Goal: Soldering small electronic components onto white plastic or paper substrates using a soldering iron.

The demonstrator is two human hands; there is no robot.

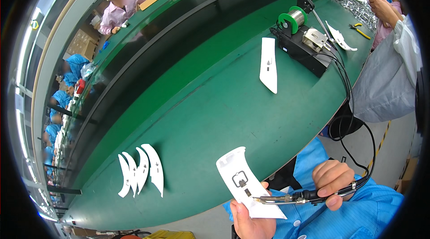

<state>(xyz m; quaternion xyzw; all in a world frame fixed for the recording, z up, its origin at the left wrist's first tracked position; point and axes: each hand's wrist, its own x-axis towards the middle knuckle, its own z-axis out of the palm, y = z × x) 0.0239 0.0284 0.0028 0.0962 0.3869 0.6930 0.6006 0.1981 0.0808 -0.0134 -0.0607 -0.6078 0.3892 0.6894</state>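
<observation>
My left hand [251, 223] is closed on a white curved plastic panel [232, 164], gripping its lower end. A black square outline and small dark parts sit on the panel's face. My right hand [333, 181] wraps round a soldering iron [298, 198] with a thin metal guide along its tip. The tip reaches the panel beside the lower dark part, close to my left fingers; whether it touches cannot be made out. A black cable [369, 149] runs from the iron's rear end up toward the soldering station.
Several white curved panels [142, 169] stand in a row on the green table [192, 122]. Another panel [268, 66] lies near the black soldering station [304, 51] with its solder wire spool [295, 17]. Yellow-handled pliers [359, 31] lie beyond. A co-worker's hands [383, 10] work at far right.
</observation>
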